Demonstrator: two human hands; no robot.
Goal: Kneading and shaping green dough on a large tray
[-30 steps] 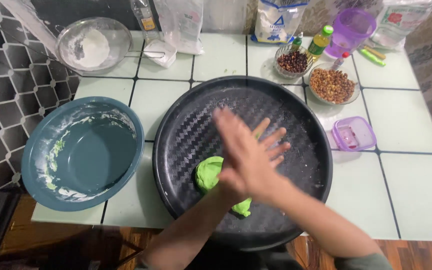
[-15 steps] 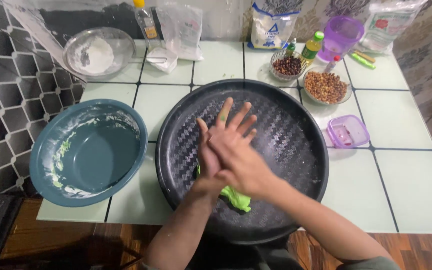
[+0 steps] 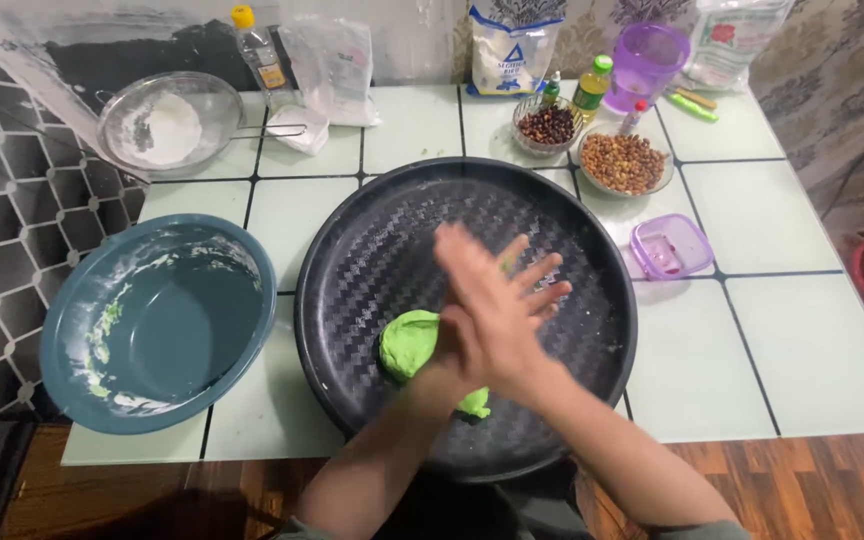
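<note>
Pressed flat together, palm on palm with fingers splayed and pointing to the far right, my left hand (image 3: 537, 290) and right hand (image 3: 487, 315) hover over the black round tray (image 3: 352, 240); whether anything lies between the palms I cannot tell. Green dough (image 3: 410, 343) sits on the tray just left of my wrists, with a smaller green piece (image 3: 474, 404) near them. Along the far edge stand a white bag with blue print (image 3: 505, 45), a clear plastic bag of flour (image 3: 330, 60), a yellow-capped bottle (image 3: 257, 48) and a purple jug (image 3: 645, 60). At left sits a smeared blue bowl (image 3: 157, 325); both forearms reach in from the near edge.
</note>
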